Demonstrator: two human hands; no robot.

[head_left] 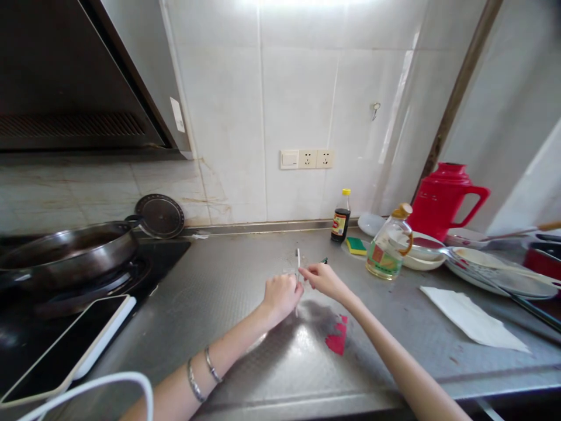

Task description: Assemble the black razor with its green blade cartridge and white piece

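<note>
A thin white stick-like item (298, 257) stands nearly upright at the middle of the metal counter (228, 275). My left hand (283, 295) has its fingers closed around it. Just to the right, my right hand (322, 279) has its fingertips pressed together close to the stick; whether they pinch anything is too small to tell. Fine wispy strands show around the stick's top. A small dark green item (324, 261) pokes out behind my right hand. A torn red piece (337, 335) lies on the counter below my hands.
At the left, a pan (83, 251) sits on the stove, with a phone (65, 351) at its edge. Along the right are a soy sauce bottle (340, 222), a sponge (356, 245), an oil jug (388, 251), a red thermos (440, 202), plates (504, 275) and a white paper (473, 318).
</note>
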